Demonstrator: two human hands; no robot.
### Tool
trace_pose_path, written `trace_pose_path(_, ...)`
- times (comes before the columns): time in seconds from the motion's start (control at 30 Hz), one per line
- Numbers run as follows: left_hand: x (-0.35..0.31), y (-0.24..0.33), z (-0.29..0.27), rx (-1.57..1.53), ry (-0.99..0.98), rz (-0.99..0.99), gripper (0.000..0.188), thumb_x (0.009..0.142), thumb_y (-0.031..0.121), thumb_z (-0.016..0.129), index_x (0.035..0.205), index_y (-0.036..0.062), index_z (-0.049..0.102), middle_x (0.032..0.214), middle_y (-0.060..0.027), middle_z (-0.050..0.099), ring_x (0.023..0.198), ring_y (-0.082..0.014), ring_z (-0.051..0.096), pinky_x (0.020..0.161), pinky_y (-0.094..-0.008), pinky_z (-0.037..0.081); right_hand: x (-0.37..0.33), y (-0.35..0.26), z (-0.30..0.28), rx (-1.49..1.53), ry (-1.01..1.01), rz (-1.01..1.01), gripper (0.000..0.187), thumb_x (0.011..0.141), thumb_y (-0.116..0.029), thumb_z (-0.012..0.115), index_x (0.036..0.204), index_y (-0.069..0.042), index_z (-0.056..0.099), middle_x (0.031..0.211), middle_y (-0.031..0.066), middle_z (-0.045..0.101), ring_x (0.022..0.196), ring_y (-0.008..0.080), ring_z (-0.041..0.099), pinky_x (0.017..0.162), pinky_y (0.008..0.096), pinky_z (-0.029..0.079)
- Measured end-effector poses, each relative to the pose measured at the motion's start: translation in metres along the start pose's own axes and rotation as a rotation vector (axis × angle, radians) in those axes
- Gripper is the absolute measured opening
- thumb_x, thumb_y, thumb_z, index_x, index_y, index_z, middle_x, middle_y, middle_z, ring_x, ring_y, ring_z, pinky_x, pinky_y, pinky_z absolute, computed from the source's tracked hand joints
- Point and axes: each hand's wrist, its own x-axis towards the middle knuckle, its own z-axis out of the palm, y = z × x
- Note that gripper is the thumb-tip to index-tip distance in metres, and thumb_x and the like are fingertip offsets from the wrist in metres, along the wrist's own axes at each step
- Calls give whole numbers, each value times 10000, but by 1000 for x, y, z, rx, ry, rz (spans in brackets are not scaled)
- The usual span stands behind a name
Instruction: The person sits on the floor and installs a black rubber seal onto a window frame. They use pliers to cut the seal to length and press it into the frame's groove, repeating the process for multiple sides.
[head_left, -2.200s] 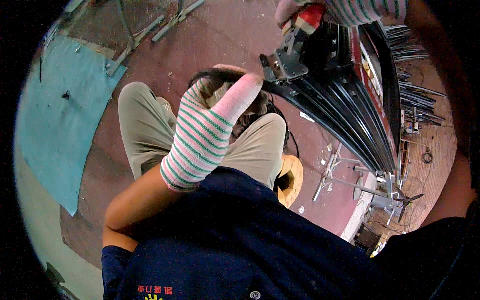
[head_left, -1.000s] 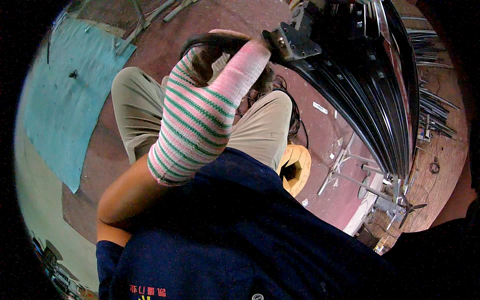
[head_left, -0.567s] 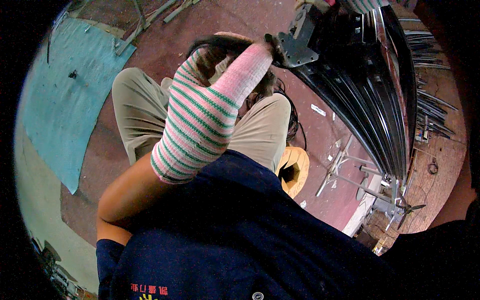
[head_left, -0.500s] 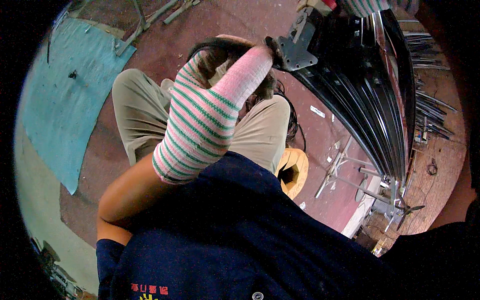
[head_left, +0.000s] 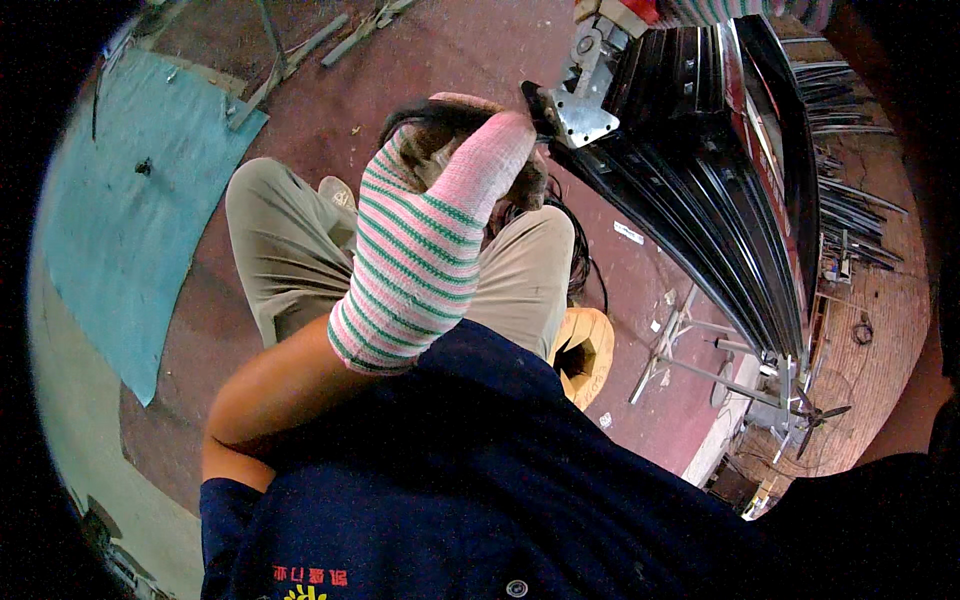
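My left hand (head_left: pixel 425 240), in a pink glove with green stripes, is raised above my knees. Its thumb and fingers curl round a dark, curved object (head_left: pixel 440 112), mostly covered by the glove, whose kind I cannot make out. Just right of the thumb is a bright metal bracket plate (head_left: pixel 582 118) with several holes, at the near end of a stack of long black metal profiles (head_left: pixel 680 130). My right hand (head_left: pixel 715 12), in a matching glove, lies at the top edge above the profiles. Its fingers are cut off from view.
Black cable (head_left: pixel 598 285) hangs beyond my right knee. A yellow-orange ring-shaped roll (head_left: pixel 587 345) lies on the reddish floor. Metal stand legs (head_left: pixel 690 330) hold up the profiles. More thin profiles (head_left: pixel 850 100) lie at far right, and a teal sheet (head_left: pixel 130 210) at left.
My left hand is slightly lower and further right in the picture, still curled. The bracket and profiles appear shifted a little left, and the bracket catches more light.
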Motion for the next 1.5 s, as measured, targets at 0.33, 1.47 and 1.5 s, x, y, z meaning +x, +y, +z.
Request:
trace_pose_path(0.33, -2, -3, -1, 237, -40, 190, 179, 928, 138, 522, 1029, 2, 579, 860, -90, 615, 823, -187, 604, 789, -322, 495, -5, 6, 5, 142, -19, -2, 259, 730, -194, 742, 910, -37, 645, 909, 74, 625, 924, 239, 583, 863, 363, 483)
trace_pose_path(1.47, -2, -25, 39, -80, -135, -145, 217, 950, 262, 516, 1077, 88, 544, 894, -16, 606, 735, -126, 576, 632, -259, 498, -145, -68, 45, 954, 358, 1123, 212, 880, -268, 671, 957, -71, 685, 738, -21, 623, 660, 79, 528, 651, 244, 467)
trace_pose_path(1.5, -3, -20, 38, -51, -130, -150, 217, 947, 258, 523, 1079, 88, 548, 903, -9, 602, 759, -118, 566, 648, -259, 486, -148, -70, 42, 986, 283, 1177, 215, 879, -262, 674, 971, -68, 688, 762, -26, 635, 671, 72, 531, 657, 237, 467)
